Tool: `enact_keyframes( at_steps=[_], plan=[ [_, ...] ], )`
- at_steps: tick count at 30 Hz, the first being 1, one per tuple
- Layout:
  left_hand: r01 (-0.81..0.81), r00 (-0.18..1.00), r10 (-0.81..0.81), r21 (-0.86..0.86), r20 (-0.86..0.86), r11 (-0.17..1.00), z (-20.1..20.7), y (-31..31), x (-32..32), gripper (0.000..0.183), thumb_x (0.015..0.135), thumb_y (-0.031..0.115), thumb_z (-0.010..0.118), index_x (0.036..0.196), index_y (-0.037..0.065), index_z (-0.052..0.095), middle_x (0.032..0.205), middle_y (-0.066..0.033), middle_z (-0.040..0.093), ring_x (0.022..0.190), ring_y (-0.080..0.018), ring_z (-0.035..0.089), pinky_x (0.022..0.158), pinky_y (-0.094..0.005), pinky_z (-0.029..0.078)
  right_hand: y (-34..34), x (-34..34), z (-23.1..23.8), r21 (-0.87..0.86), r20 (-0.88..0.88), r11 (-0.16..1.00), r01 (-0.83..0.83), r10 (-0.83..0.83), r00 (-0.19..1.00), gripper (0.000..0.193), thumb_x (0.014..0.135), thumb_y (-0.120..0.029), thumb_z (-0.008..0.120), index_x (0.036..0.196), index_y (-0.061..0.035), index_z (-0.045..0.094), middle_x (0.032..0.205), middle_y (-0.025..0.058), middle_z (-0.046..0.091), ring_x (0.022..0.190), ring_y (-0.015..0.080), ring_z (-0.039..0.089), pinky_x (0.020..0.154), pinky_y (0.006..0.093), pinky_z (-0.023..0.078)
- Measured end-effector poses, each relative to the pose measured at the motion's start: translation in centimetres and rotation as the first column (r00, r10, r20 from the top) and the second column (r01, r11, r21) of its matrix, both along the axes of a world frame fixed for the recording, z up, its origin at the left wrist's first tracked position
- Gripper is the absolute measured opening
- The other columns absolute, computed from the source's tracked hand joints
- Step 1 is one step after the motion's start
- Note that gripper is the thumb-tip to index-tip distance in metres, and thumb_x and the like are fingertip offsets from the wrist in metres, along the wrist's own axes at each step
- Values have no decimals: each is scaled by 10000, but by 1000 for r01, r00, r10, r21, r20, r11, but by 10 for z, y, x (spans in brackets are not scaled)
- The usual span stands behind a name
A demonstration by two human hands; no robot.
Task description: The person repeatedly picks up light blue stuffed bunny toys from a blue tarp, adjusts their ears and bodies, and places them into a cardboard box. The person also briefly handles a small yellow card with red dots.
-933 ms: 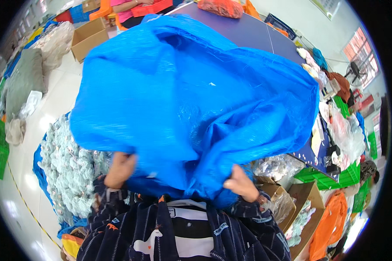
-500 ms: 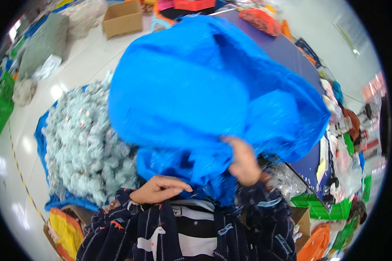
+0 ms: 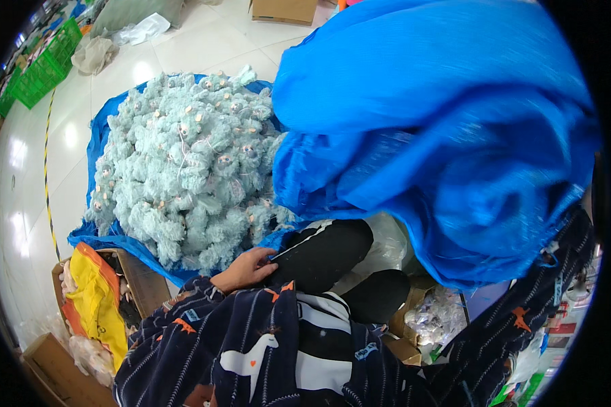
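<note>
A large blue woven plastic sack fills the upper right, crumpled and partly blurred by motion. My right sleeve reaches up along its lower right edge; the right hand itself is hidden by the sack, so its fingers cannot be made out. My left hand rests on my black trouser leg, fingers loosely stretched and holding nothing. Just beyond it lies a big heap of pale blue-green fluffy plush pieces, spread on a blue sheet whose edges show around it.
Left of me stands a cardboard box with yellow and orange cloth in it. A box with clear plastic bags is at my right. Green crates stand far left. Another cardboard box sits at the back.
The blue sack has moved to the right, uncovering the plush heap and my legs. My right arm has swung out to the right with it, while my left hand has come down onto my leg.
</note>
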State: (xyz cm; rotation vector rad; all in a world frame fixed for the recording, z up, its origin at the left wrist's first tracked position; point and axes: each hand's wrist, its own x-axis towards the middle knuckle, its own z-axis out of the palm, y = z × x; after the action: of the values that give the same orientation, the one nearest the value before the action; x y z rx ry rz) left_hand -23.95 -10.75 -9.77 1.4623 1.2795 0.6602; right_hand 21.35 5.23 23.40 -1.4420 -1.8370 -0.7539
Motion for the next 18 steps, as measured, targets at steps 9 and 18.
enact_keyframes(
  at_steps=[9,18],
  plan=[
    [-1,992,-6,54,123,999,18,58,18,885,733,378,662,1342,2,141,1320,-232,301,1088,-307,461,857,-359,419,-78,4,-105,-144,-371,980,134,-179,911,439,826,-214,531,1202,-7,437,1157,185,496,1055,280,488,916,342,368],
    [287,443,419,-568,793,771,-8,161,111,663,848,473,463,1332,88,223,1356,-133,282,1188,-269,361,973,-427,318,-135,-151,-278,-669,-596,588,-456,-56,801,444,831,-220,520,1210,-6,432,1154,190,500,1052,282,490,919,344,367]
  ],
)
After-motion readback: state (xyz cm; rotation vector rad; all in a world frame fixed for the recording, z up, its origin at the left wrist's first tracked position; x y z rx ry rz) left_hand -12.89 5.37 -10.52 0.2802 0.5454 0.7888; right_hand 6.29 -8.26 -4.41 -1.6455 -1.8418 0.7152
